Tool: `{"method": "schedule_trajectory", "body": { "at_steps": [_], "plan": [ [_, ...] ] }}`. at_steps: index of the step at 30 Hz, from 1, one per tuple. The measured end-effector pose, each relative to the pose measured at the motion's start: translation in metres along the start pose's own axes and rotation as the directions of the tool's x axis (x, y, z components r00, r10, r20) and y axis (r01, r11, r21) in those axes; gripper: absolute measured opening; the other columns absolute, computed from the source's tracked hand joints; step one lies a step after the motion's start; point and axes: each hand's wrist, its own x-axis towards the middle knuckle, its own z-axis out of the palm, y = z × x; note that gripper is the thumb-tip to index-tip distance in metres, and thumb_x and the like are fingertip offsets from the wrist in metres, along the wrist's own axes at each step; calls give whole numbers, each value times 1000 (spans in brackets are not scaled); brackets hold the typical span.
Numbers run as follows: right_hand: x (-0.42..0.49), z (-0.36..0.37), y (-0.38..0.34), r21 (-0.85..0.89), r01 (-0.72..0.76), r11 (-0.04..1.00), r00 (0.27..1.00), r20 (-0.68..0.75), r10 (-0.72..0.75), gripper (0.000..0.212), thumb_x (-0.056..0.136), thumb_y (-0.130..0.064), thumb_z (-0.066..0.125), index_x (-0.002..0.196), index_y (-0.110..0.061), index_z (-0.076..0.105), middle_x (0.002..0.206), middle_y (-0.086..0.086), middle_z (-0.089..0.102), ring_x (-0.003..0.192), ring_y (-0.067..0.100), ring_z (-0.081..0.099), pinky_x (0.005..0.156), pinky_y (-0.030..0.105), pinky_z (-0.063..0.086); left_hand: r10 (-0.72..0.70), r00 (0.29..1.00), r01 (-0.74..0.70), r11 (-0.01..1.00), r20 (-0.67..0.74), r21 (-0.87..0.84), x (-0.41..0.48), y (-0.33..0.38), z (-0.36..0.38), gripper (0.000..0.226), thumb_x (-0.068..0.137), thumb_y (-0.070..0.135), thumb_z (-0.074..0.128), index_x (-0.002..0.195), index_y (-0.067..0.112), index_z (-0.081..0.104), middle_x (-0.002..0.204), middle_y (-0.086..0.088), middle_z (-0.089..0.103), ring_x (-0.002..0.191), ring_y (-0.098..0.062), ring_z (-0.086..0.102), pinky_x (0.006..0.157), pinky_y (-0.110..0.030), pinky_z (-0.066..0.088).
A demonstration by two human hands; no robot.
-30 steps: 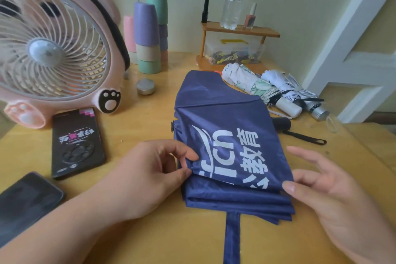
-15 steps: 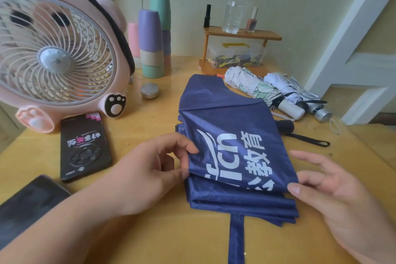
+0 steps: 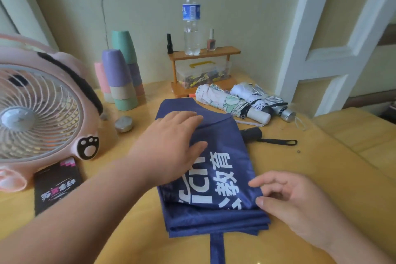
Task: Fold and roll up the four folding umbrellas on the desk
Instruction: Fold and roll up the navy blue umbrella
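A navy folding umbrella (image 3: 222,156) with white lettering lies flattened in layered pleats at the middle of the desk. Its closing strap (image 3: 217,248) points toward me, and its black handle (image 3: 252,133) sticks out on the right. My left hand (image 3: 171,143) lies flat on the far half of the canopy, fingers straight, pressing the cloth. My right hand (image 3: 287,201) pinches the top flap's right edge between thumb and forefinger. Behind, a rolled floral umbrella (image 3: 227,100) and a rolled white striped umbrella (image 3: 263,98) lie side by side.
A pink fan (image 3: 42,113) stands at the left with a black phone box (image 3: 55,184) before it. Stacked cups (image 3: 120,79), a small round tin (image 3: 124,123) and a wooden shelf (image 3: 203,53) with a water bottle (image 3: 191,17) stand at the back. A white door frame (image 3: 321,49) rises at the right.
My left hand let go of the canopy's left edge and moved up to press flat on its far half. My right hand closed on the right edge. The view tilted upward.
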Motion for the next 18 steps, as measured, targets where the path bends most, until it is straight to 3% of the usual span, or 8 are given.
{"method": "schedule_trajectory", "body": {
  "at_steps": [2, 4, 8, 12, 14, 16, 18],
  "plan": [
    [0, 0, -1, -39, -23, 999, 999, 23, 24, 31, 83, 2, 75, 84, -29, 79, 67, -3, 69, 65, 12, 58, 67, 18, 46, -81, 977, 74, 996, 199, 42, 24, 8, 21, 74, 101, 63, 36, 162, 25, 18, 170, 7, 15, 157, -17, 11, 126, -38, 13],
    [-1, -1, -3, -78, -39, 996, 998, 36, 42, 32, 84, -1, 75, 82, -33, 78, 69, -4, 71, 62, 7, 57, 66, 19, 46, -88, 961, 85, 996, 263, 25, 30, 13, 47, 84, 97, 73, 26, 163, 24, 12, 171, 7, 10, 158, -15, 5, 128, -39, 8],
    [-1, -2, -1, -118, -46, 992, 999, 15, 48, 29, 85, -8, 72, 80, -35, 76, 77, -11, 72, 47, -2, 45, 55, 14, 39, -67, 975, 46, 993, 211, 106, 19, 13, 68, 108, 76, 88, -11, 163, 27, 6, 171, 12, 8, 157, -8, 1, 128, -37, 4],
    [0, -2, 0, -179, -24, 984, 999, 20, 28, 34, 86, -13, 70, 87, -47, 72, 76, -19, 70, 67, 17, 61, 68, 25, 50, -16, 980, -15, 988, 197, 152, 13, 15, 69, 104, 75, 84, -18, 163, 32, 2, 171, 12, 3, 157, -11, 2, 128, -39, 6],
    [1, -3, 0, -193, -40, 980, 999, -30, 35, 27, 85, -11, 70, 79, -38, 75, 72, -15, 71, 67, 18, 64, 68, 25, 51, 2, 976, -48, 978, 216, 205, 9, 13, 73, 99, 86, 85, -10, 163, 28, 15, 170, 2, 17, 156, -21, 20, 125, -49, 20],
    [4, -5, 0, -242, -36, 970, 993, -116, 8, 22, 84, -15, 71, 76, -34, 74, 70, -16, 71, 66, 14, 65, 71, 28, 53, 25, 982, -65, 976, 188, 208, 5, 15, 74, 88, 95, 82, 12, 160, 25, 31, 164, -8, 34, 148, -31, 39, 117, -55, 36],
    [10, -10, -7, -371, 24, 928, 978, -183, -99, 15, 81, -26, 70, 86, -41, 70, 78, -23, 70, 70, 4, 65, 73, 32, 56, 62, 981, -102, 971, 185, 217, 3, 16, 77, 86, 91, 87, 15, 162, 40, 5, 171, -10, 9, 157, -32, 14, 125, -56, 15]
  ]
}}
